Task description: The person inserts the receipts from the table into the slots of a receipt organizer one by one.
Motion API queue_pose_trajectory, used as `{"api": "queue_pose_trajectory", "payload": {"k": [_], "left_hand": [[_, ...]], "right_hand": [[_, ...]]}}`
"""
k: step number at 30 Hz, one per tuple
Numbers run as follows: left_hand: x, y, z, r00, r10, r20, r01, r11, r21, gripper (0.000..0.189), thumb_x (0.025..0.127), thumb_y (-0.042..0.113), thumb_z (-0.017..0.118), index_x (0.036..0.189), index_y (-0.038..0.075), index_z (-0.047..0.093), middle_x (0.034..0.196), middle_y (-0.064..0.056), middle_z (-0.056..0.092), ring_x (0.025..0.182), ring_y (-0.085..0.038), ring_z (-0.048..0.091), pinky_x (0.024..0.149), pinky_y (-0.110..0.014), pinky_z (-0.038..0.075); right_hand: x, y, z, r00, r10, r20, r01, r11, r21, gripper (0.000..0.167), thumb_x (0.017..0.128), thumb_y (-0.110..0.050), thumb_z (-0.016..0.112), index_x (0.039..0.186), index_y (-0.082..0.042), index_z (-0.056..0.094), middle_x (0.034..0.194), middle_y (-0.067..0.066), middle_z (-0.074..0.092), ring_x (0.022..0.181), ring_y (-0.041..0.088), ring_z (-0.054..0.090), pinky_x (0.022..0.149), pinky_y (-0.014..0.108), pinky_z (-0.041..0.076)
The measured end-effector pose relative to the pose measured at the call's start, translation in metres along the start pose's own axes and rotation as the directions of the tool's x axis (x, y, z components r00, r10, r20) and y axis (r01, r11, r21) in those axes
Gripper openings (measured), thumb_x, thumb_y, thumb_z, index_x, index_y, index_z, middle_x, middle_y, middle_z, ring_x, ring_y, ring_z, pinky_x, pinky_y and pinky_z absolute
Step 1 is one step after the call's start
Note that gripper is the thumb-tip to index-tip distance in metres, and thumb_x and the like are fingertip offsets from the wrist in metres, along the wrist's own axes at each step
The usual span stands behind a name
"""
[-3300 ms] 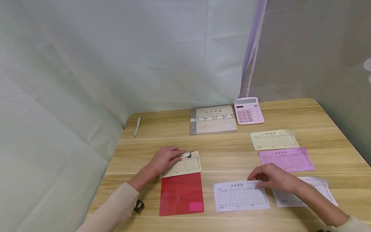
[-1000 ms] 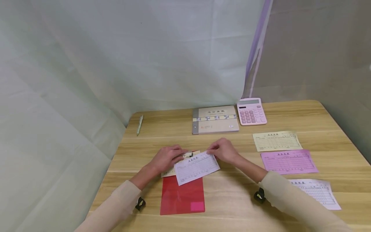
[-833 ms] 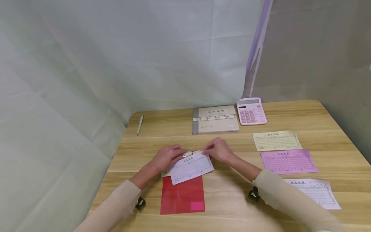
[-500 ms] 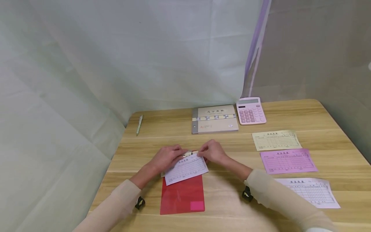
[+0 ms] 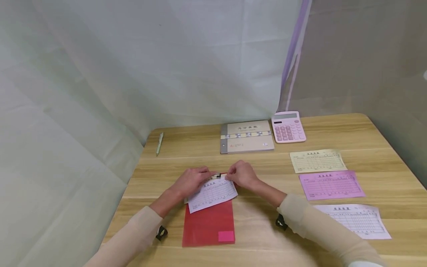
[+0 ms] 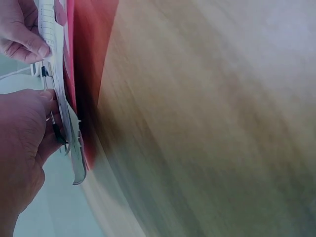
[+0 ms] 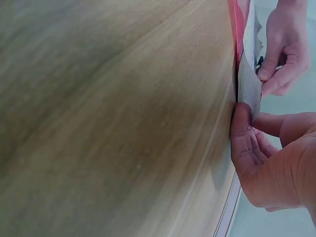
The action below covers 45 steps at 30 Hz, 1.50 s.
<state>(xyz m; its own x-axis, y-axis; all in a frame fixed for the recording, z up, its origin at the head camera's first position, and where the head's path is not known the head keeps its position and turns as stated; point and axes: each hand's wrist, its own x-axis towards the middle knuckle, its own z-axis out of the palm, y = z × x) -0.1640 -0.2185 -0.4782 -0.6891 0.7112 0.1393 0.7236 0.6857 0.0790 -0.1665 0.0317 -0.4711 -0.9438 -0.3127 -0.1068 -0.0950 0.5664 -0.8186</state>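
A red clipboard (image 5: 208,222) with a pink patch in its corner lies on the table. My left hand (image 5: 191,182) grips the metal clip (image 5: 217,175) at its top; in the left wrist view, fingers and thumb squeeze the clip's wire (image 6: 53,118). My right hand (image 5: 244,175) pinches the upper right corner of a white printed form (image 5: 213,194), which lies slightly tilted over the clipboard with its top edge close to the clip. A yellow form underneath is almost wholly hidden by it. In the right wrist view, thumb and fingers pinch the paper (image 7: 250,91) by its corner.
To the right lie a yellow form (image 5: 318,161), a pink form (image 5: 331,184) and another white form (image 5: 357,220) in a column. A ledger book (image 5: 247,137) and a pink calculator (image 5: 288,127) sit at the back, a pen (image 5: 160,144) at the back left.
The right hand has carried the white form from the table right of the clipboard onto it, then slid it left toward the clip. The left hand has stayed at the clip.
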Motion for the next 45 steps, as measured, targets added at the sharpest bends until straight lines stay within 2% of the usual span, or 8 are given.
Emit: {"api": "queue_pose_trajectory", "payload": {"k": [8, 15, 23, 28, 32, 36, 45], "left_hand": [[-0.001, 0.000, 0.002, 1.000, -0.009, -0.006, 0.009, 1.000, -0.019, 0.036, 0.105, 0.008, 0.068, 0.139, 0.016, 0.072, 0.109, 0.000, 0.073, 0.085, -0.009, 0.065, 0.075, -0.026, 0.057], [-0.001, 0.000, 0.003, 1.000, -0.006, -0.014, 0.006, 1.000, -0.002, 0.033, 0.106, 0.008, 0.066, 0.137, 0.015, 0.074, 0.109, -0.001, 0.073, 0.084, -0.009, 0.065, 0.073, -0.027, 0.057], [-0.002, 0.002, 0.004, 0.999, 0.005, -0.035, -0.004, 1.000, 0.014, 0.034, 0.103, 0.012, 0.072, 0.136, 0.014, 0.074, 0.105, -0.001, 0.070, 0.085, -0.011, 0.065, 0.076, -0.030, 0.059], [-0.002, 0.002, 0.005, 0.999, 0.009, -0.046, -0.009, 1.000, 0.020, 0.034, 0.102, 0.014, 0.074, 0.136, 0.013, 0.074, 0.105, 0.000, 0.069, 0.088, -0.012, 0.066, 0.080, -0.032, 0.060], [-0.003, 0.004, 0.005, 0.998, 0.016, -0.063, -0.015, 1.000, 0.015, 0.034, 0.102, 0.013, 0.073, 0.136, 0.013, 0.074, 0.104, -0.001, 0.069, 0.087, -0.012, 0.066, 0.078, -0.031, 0.060], [-0.005, 0.004, 0.007, 0.997, 0.018, -0.077, -0.017, 1.000, 0.014, 0.034, 0.102, 0.013, 0.073, 0.136, 0.013, 0.074, 0.104, -0.001, 0.069, 0.087, -0.011, 0.066, 0.077, -0.029, 0.059], [-0.005, 0.005, 0.009, 0.998, 0.000, -0.068, 0.001, 1.000, 0.019, 0.034, 0.104, 0.012, 0.070, 0.138, 0.013, 0.073, 0.105, 0.000, 0.069, 0.089, -0.010, 0.067, 0.077, -0.029, 0.059]], "right_hand": [[0.002, 0.001, 0.007, 0.997, -0.012, -0.073, 0.009, 0.999, -0.043, 0.015, 0.092, -0.009, 0.084, 0.078, -0.006, 0.079, 0.057, -0.001, 0.064, 0.042, 0.009, 0.055, 0.043, 0.023, 0.046], [0.003, 0.003, 0.014, 0.986, -0.036, -0.161, 0.023, 0.997, -0.080, 0.018, 0.089, -0.014, 0.088, 0.074, -0.008, 0.080, 0.050, -0.007, 0.059, 0.042, 0.007, 0.054, 0.045, 0.022, 0.040], [0.004, 0.004, 0.016, 0.981, -0.061, -0.182, 0.044, 0.994, -0.098, 0.017, 0.088, -0.016, 0.089, 0.075, -0.008, 0.081, 0.052, -0.008, 0.060, 0.043, 0.007, 0.054, 0.045, 0.024, 0.039], [0.005, 0.003, 0.014, 0.985, -0.050, -0.163, 0.027, 0.989, -0.145, 0.021, 0.089, -0.018, 0.088, 0.072, -0.010, 0.079, 0.062, -0.005, 0.065, 0.055, 0.011, 0.055, 0.051, 0.026, 0.041], [0.004, 0.002, 0.014, 0.984, -0.076, -0.161, 0.048, 0.984, -0.169, 0.020, 0.089, -0.014, 0.086, 0.072, -0.009, 0.078, 0.068, -0.003, 0.068, 0.062, 0.013, 0.056, 0.055, 0.027, 0.043], [0.003, 0.002, 0.015, 0.977, -0.104, -0.186, 0.073, 0.983, -0.166, 0.017, 0.089, -0.012, 0.086, 0.073, -0.008, 0.079, 0.069, -0.002, 0.070, 0.064, 0.013, 0.058, 0.058, 0.029, 0.045], [0.001, 0.002, 0.016, 0.972, -0.105, -0.211, 0.073, 0.985, -0.154, 0.016, 0.088, -0.011, 0.086, 0.074, -0.007, 0.080, 0.071, -0.001, 0.072, 0.069, 0.014, 0.061, 0.063, 0.032, 0.050]]}}
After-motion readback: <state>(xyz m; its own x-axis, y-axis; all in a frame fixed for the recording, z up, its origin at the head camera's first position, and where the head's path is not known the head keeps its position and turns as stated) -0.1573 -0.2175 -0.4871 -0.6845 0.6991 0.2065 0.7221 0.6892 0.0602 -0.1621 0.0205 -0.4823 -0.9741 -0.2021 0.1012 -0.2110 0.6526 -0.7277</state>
